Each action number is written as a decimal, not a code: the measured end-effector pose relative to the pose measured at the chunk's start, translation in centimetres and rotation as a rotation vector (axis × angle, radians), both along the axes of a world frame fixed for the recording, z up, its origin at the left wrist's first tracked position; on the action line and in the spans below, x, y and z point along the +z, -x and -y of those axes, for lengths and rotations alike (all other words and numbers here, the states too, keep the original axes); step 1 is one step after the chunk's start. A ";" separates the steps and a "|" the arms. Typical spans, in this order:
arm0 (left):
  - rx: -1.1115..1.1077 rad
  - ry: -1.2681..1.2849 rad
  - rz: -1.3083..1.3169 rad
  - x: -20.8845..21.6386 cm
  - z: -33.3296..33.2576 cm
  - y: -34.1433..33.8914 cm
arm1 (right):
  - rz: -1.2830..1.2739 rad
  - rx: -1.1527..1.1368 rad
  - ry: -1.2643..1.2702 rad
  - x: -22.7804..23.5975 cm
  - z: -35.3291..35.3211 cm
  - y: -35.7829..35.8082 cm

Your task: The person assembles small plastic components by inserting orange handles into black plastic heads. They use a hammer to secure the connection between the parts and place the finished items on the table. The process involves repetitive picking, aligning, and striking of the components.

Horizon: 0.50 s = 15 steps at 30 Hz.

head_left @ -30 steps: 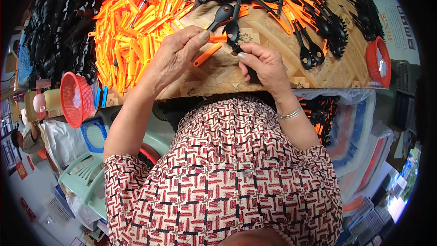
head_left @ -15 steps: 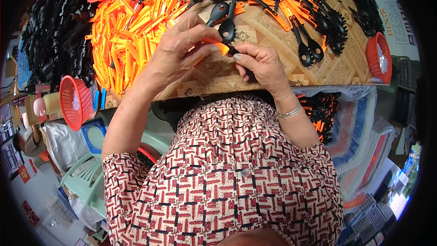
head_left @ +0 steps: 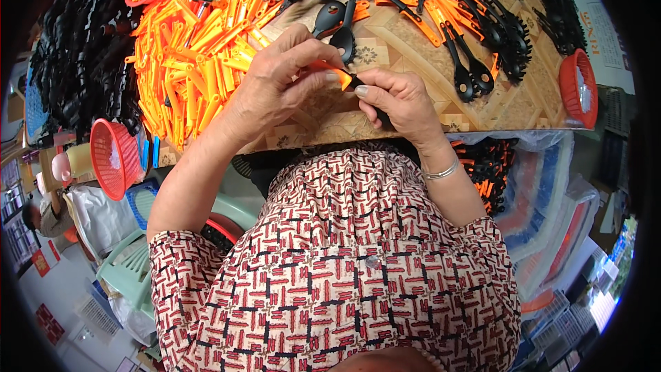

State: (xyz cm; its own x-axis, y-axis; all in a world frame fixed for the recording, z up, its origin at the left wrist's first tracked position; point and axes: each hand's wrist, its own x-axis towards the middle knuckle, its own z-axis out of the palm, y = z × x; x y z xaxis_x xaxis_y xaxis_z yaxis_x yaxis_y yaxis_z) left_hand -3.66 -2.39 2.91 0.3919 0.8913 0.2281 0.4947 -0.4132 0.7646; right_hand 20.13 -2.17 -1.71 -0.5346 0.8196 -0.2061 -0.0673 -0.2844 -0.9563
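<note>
Near the table's front edge, my left hand (head_left: 286, 79) is closed around an orange plastic handle (head_left: 344, 80), most of it hidden by the fingers. My right hand (head_left: 401, 100) pinches a black utensil (head_left: 355, 83) between thumb and forefinger; its head is hidden in the palm, so its kind cannot be told. The black end meets the orange handle's tip; how far one sits inside the other is not visible. Just beyond the hands lie black slotted spoons (head_left: 343, 43). To the left spreads a large heap of orange handles (head_left: 189, 62).
Black utensils with orange handles (head_left: 468, 21) lie at the far right. A dark pile of black parts (head_left: 86, 48) fills the far left. Red baskets stand at the table's left (head_left: 113, 158) and right (head_left: 578, 89) edges. A pale green chair (head_left: 131, 269) is lower left.
Both hands stay together at nearly the same spot. The orange handle's tip has tilted and shifted slightly right against the black end. The whole view has moved a little.
</note>
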 end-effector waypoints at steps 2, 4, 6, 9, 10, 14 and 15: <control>0.011 0.059 0.035 0.1 0.1 0.0 | -0.004 0.011 0.019 0.1 0.0 0.0; -0.010 0.052 0.027 0.4 -0.1 0.3 | -0.011 0.010 0.032 0.0 0.0 0.0; -0.034 0.021 0.033 0.8 -0.3 0.4 | -0.015 0.009 0.029 0.2 0.1 0.0; -0.061 -0.072 -0.005 1.4 -0.2 0.5 | -0.018 0.009 0.008 0.9 0.6 0.3; -0.068 -0.109 -0.026 1.5 -0.2 0.5 | -0.023 0.013 0.009 1.0 0.7 0.3; -0.097 -0.134 -0.080 2.1 0.2 0.5 | -0.038 0.023 0.016 1.3 1.0 0.2; -0.095 -0.150 -0.086 1.9 0.3 0.4 | -0.037 0.032 0.010 1.3 1.0 0.1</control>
State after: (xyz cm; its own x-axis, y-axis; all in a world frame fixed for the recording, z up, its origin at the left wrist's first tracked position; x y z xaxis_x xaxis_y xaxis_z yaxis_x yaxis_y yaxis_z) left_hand -4.06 -2.65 4.79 0.4964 0.8076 0.3182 0.5085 -0.5677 0.6474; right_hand 20.04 -3.16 -0.39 -0.5676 0.8002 -0.1940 -0.0937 -0.2968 -0.9503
